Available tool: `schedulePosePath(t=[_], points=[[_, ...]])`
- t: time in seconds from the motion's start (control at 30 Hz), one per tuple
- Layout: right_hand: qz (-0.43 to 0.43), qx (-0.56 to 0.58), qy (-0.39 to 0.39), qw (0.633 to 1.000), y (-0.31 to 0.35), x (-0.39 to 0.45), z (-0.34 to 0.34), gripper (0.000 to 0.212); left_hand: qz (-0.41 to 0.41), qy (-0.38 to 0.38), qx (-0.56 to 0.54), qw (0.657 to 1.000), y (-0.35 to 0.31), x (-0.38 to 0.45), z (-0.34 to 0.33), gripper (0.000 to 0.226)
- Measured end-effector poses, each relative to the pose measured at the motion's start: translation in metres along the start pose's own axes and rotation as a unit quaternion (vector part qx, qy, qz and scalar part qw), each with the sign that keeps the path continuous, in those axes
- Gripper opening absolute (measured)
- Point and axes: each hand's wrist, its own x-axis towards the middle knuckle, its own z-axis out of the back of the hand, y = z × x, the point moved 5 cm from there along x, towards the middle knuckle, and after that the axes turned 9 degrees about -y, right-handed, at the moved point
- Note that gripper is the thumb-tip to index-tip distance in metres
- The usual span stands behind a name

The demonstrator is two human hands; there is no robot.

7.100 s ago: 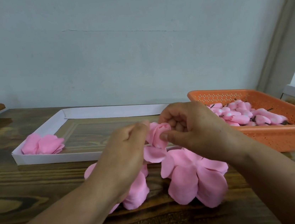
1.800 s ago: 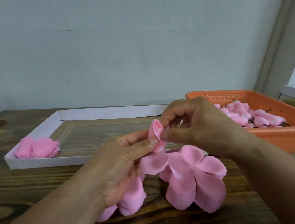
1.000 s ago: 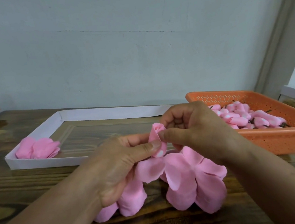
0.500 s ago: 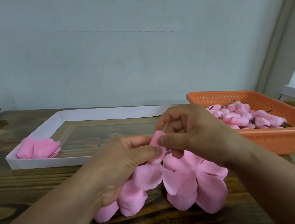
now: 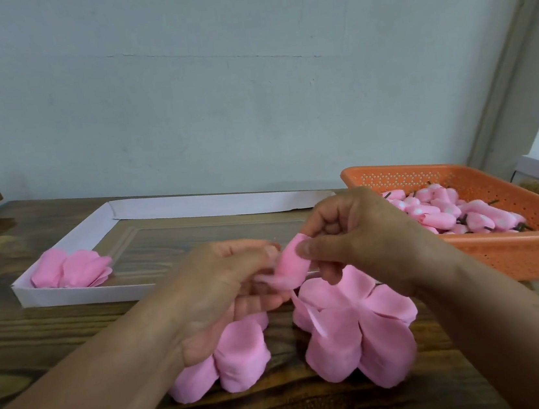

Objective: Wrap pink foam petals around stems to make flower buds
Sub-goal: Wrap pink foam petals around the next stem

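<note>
**Both hands roll a petal into a bud**

The left hand (image 5: 224, 288) and right hand (image 5: 350, 238) both pinch 1 pink foam petal (image 5: 290, 264) just above the table (image 5: 56, 335), likely to keep the wrap tight. Loose petals (image 5: 354, 329) lie below, within reach. An orange basket (image 5: 521, 251) holds buds; a white tray (image 5: 79, 295) sits before a pale wall.

Curled pink foam petal (image 5: 290, 265) above loose petals (image 5: 354, 326) on table

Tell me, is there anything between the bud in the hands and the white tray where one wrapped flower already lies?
Nothing visible blocks it. Both hands hold the bud above the table, the left hand beside the right hand, and the white tray lies open just behind and to the left.
</note>
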Motion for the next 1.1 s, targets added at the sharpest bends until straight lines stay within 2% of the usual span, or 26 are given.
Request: schedulePosePath(t=[0.07,0.13,0.23,0.37,0.47,0.67,0.83,1.1], points=[[-0.004,0.011,-0.017,1.000,-0.002,0.002,0.003,0.014,0.017,-0.014,-0.038,0.999,0.000,0.002,0.001,0.027],[-0.006,0.020,-0.029,0.999,-0.004,0.003,0.005,0.009,0.027,0.006,-0.073,0.997,0.001,0.001,0.000,0.038],[-0.006,0.030,-0.040,0.999,-0.004,0.004,0.006,0.008,0.021,0.024,-0.094,0.995,0.003,0.001,-0.003,0.040],[-0.008,0.036,-0.044,0.998,-0.003,0.003,0.004,0.012,-0.020,0.009,-0.061,0.998,0.006,0.001,-0.004,0.025],[-0.008,0.044,-0.039,0.998,-0.001,0.001,0.001,0.009,-0.037,-0.033,-0.043,0.998,0.005,0.001,-0.002,0.027],[-0.027,0.068,-0.045,0.996,0.000,-0.001,-0.005,0.012,-0.107,-0.104,0.060,0.987,-0.001,0.001,0.003,0.008],[-0.039,0.081,-0.062,0.994,-0.001,-0.001,-0.007,0.018,-0.150,-0.096,0.083,0.981,-0.005,-0.003,0.000,0.015],[-0.047,0.082,-0.058,0.994,-0.002,-0.001,-0.005,0.020,-0.146,-0.055,0.050,0.986,-0.002,-0.005,-0.004,0.020]])
